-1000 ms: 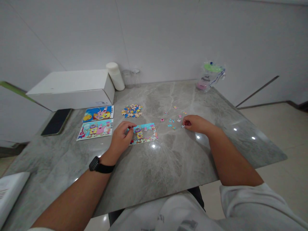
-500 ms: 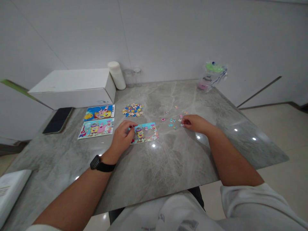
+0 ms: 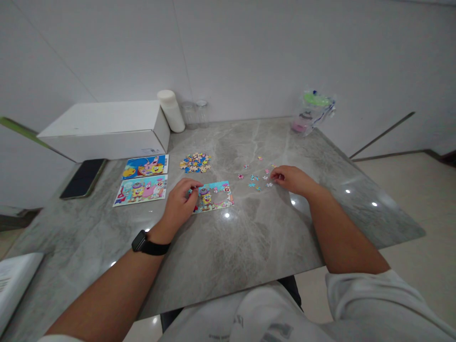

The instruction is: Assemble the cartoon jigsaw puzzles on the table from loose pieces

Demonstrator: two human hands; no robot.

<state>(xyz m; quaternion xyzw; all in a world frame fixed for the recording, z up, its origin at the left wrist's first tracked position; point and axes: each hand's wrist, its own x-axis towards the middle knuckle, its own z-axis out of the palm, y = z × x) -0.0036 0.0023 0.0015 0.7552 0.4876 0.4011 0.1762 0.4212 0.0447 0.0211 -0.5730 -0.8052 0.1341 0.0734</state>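
A partly assembled jigsaw puzzle with cartoon figures lies flat on the table, a grey gap showing in its right half. My left hand is closed at its left edge, curled fingers and thumb holding that side and covering part of it. Several loose puzzle pieces are scattered to the right. Beside the rightmost of them is my right hand, its fingers curled together low over the tabletop. Whatever its fingertips might hold is hidden.
A pile of puzzle pieces lies behind the puzzle. Two picture cards and a phone are at left. Along the back stand a white box, a white bottle, two glasses and a plastic bag.
My right hand has shifted slightly away from me, uncovering more of a pale loose piece by its fingertips. My left hand stays at the puzzle's edge.
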